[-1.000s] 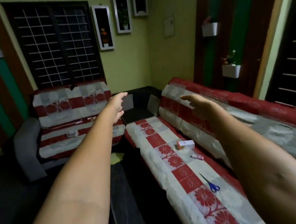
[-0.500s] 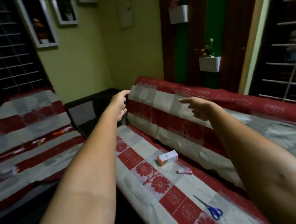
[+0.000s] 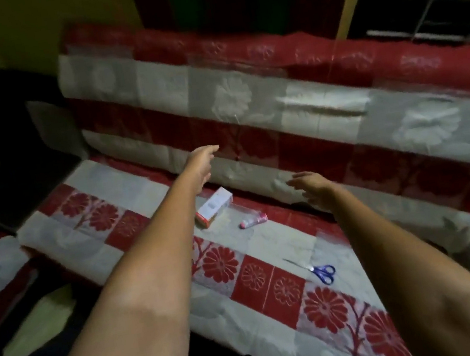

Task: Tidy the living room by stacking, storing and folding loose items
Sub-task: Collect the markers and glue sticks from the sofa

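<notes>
Scissors (image 3: 319, 269), blue-handled, lie nearest me on the sofa seat (image 3: 268, 243). Beyond them lies a small pink tube (image 3: 253, 221), then a white carton (image 3: 214, 207) just past it. My right hand (image 3: 313, 186) and left hand (image 3: 202, 164) hover farther back, fingers loose, holding nothing.

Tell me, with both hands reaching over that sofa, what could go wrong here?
The scissors lie loose on the sofa seat, blades bare; a careless grab, or sitting down, could cut. The small tube lies near the gap under the backrest and might roll in if nudged. The left hand hangs above the small box, so a lowered arm might knock it. The right hand is open, holding nothing.
</notes>
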### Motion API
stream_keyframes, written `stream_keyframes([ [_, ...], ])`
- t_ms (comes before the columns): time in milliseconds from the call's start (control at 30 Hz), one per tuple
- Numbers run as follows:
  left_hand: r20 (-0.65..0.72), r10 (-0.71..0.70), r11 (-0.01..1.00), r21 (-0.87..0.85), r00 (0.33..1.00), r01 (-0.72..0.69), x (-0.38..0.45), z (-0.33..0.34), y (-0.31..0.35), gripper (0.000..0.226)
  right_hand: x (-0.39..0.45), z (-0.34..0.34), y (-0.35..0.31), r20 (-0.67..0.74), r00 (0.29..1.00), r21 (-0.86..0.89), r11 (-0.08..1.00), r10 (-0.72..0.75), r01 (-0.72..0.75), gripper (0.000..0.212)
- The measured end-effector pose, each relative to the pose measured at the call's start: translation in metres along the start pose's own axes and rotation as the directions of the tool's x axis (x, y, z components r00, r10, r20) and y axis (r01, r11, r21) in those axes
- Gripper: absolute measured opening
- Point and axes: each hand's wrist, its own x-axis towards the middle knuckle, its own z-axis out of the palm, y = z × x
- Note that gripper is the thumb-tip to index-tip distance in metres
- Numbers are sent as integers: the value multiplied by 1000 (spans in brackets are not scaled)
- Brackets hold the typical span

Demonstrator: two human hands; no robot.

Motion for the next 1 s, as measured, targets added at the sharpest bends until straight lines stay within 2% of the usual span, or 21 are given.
stream_keyframes([
  [167, 35, -103, 988, 118, 994, 99, 92, 33, -94, 27, 82, 18, 99, -32, 991, -82, 988, 132, -134, 34],
  [233, 21, -135, 976, 176, 991, 129, 129, 51, -139, 13, 112, 22, 147, -58, 974, -128, 966, 218, -224, 34],
  [333, -9, -136, 939, 316, 991, 132, 174, 77, -208, 18, 145, 31, 216, -59, 956, -306, 907, 287, -291, 35],
  [400, -3, -138, 886, 446, 990, 125, 205, 99, -251, 29, 171, 40, 257, -37, 949, -455, 840, 313, -295, 39],
  [467, 13, -59, 753, 657, 998, 36, 218, 108, -280, 37, 177, 48, 282, -60, 948, -623, 730, 314, -281, 46],
  [533, 67, 65, 500, 861, 996, -90, 234, 116, -304, 45, 183, 56, 301, -121, 953, -745, 609, 279, -273, 57],
  [600, 148, 169, 296, 935, 974, -194, 245, 118, -322, 50, 187, 61, 314, -122, 970, -802, 556, 208, -220, 61],
  [700, 173, 214, 178, 961, 961, -212, 259, 121, -334, 52, 195, 55, 319, -59, 988, -842, 524, 145, -127, 56],
  [867, 165, 203, 165, 966, 965, -200, 255, 127, -328, 48, 201, 38, 308, 59, 990, -882, 472, 129, -9, 38],
  [1000, 192, 106, 269, 939, 976, -214, 241, 124, -311, 47, 195, 39, 295, 111, 983, -851, 525, 144, 20, 28],
])
